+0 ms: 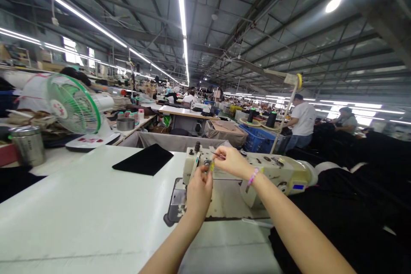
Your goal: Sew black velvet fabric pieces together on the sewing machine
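A cream industrial sewing machine [257, 175] stands on the pale table, its head end toward the left. My left hand [199, 190] is raised in front of the head, fingertips pinched together beside the round tension dial [207, 163]; what lies between them is too small to make out. My right hand [233, 162], with a pink beaded bracelet [252, 177] at the wrist, is closed on a thin dark pointed tool [218, 155]. The tool's tip points left, just above the dial. A black fabric piece [144, 160] lies flat left of the machine.
A green-rimmed fan [75, 105] and a steel canister [28, 145] stand at the left. Black cloth [346, 218] is heaped at the right. Thread cones [271, 119] sit behind the machine near a blue crate [258, 138]. A person in a white shirt [302, 117] stands beyond.
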`<state>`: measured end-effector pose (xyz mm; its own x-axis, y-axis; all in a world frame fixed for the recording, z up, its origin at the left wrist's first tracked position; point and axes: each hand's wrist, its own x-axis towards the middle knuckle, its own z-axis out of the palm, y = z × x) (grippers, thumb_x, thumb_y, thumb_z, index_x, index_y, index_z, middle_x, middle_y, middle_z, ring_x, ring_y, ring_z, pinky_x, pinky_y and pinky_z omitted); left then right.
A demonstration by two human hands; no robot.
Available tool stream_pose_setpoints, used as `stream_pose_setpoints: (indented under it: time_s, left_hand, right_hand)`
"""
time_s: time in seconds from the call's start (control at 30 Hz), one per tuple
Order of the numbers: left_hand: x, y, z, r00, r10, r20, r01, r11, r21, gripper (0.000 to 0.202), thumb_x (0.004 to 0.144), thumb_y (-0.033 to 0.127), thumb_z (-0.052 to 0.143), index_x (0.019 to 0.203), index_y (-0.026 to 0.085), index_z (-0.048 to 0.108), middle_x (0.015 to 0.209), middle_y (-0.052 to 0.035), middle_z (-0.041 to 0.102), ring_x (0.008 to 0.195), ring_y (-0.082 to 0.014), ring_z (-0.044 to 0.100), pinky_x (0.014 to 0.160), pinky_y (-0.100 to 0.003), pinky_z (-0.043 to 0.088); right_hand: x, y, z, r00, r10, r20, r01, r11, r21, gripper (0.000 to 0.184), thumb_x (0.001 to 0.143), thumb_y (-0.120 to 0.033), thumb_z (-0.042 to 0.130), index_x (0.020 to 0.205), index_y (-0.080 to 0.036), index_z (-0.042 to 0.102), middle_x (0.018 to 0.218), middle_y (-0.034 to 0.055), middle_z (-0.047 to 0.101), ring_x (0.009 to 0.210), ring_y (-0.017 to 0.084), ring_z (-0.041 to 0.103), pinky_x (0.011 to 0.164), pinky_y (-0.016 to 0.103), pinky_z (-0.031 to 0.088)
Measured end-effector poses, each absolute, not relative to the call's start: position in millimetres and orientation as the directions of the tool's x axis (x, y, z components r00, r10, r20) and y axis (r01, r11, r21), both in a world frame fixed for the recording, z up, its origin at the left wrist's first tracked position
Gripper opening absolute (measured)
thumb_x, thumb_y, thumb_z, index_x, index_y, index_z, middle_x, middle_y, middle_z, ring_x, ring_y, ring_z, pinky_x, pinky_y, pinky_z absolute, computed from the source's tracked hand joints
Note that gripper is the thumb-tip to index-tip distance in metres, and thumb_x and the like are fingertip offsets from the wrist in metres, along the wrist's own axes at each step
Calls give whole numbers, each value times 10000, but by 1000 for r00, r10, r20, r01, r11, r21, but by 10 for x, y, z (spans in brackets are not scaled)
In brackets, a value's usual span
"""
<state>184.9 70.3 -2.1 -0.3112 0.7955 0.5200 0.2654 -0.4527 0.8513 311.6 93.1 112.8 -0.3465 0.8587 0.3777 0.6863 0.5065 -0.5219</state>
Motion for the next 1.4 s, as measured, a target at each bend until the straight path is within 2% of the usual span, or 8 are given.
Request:
stream_pose_setpoints:
  time_s: [0.13, 0.33, 0.47, 0.6, 0.67, 0.83, 1.1, 1.4]
  left_hand:
    - [1932, 726, 2, -383, 793, 473, 187, -435, 881, 117, 815, 338, 583, 840, 226, 559, 445, 72, 489, 419, -162, 515, 502, -262, 364]
    - [2075, 637, -20, -405, 842, 356, -31, -402, 915, 174, 852, 399, 526, 846, 230, 480, 425, 95, 528, 281, -111, 434, 368, -207, 351]
    - [2099, 645, -49, -411, 852, 324, -119, -402, 908, 221, 831, 430, 561, 854, 229, 473, 436, 102, 527, 285, -99, 439, 348, -184, 343]
    - [2104, 666, -70, -416, 855, 309, -164, -405, 899, 240, 796, 425, 594, 874, 228, 480, 439, 107, 524, 285, -97, 437, 335, -176, 330]
    - [2105, 666, -67, -413, 858, 305, -177, -404, 897, 246, 780, 416, 606, 877, 227, 484, 443, 106, 525, 288, -98, 438, 327, -175, 326]
    - [2094, 660, -47, -404, 865, 299, -189, -398, 898, 241, 760, 387, 625, 866, 224, 483, 468, 97, 531, 301, -98, 454, 328, -179, 338]
    - [2054, 654, -119, -362, 876, 317, -179, -400, 899, 330, 744, 298, 588, 1053, 197, 531, 531, 88, 572, 318, -102, 484, 338, -190, 369]
    - [2080, 669, -20, -328, 902, 281, -265, -374, 889, 322, 778, 425, 627, 984, 184, 570, 488, 86, 550, 293, -91, 456, 310, -178, 330]
  right_hand:
    - [3154, 948, 1143, -385, 834, 395, 696, 543, -470, 104, 725, -114, 597, 777, -181, 655, 618, -55, 587, 588, 113, 527, 559, 209, 364]
    - [3188, 914, 1000, -429, 755, 496, 726, 615, -307, 161, 776, -112, 598, 917, -190, 596, 591, -82, 546, 530, 115, 521, 517, 207, 343]
    - [3200, 894, 854, -562, 611, 557, 688, 719, -94, 163, 815, -79, 627, 913, -208, 616, 701, -45, 647, 616, 123, 590, 573, 219, 357]
    - [3227, 960, 758, -737, 416, 532, 573, 802, 166, 98, 876, -120, 663, 885, -216, 646, 834, -4, 705, 711, 131, 632, 593, 237, 355]
    - [3249, 1007, 733, -782, 341, 522, 535, 796, 281, 77, 947, -190, 613, 879, -204, 645, 802, 13, 684, 667, 136, 605, 564, 259, 331]
    - [3285, 1083, 703, -854, 184, 487, 443, 748, 494, 223, 1044, -265, 458, 911, -201, 625, 723, 9, 627, 605, 141, 537, 532, 288, 286]
    - [3261, 1096, 658, -854, 90, 513, 440, 650, 619, 214, 1048, -221, 417, 931, -184, 593, 694, 12, 605, 617, 147, 540, 540, 302, 288]
    - [3334, 1074, 793, -865, 40, 499, 417, 611, 673, 230, 1048, -216, 415, 948, -182, 620, 725, 20, 656, 652, 150, 562, 562, 317, 305]
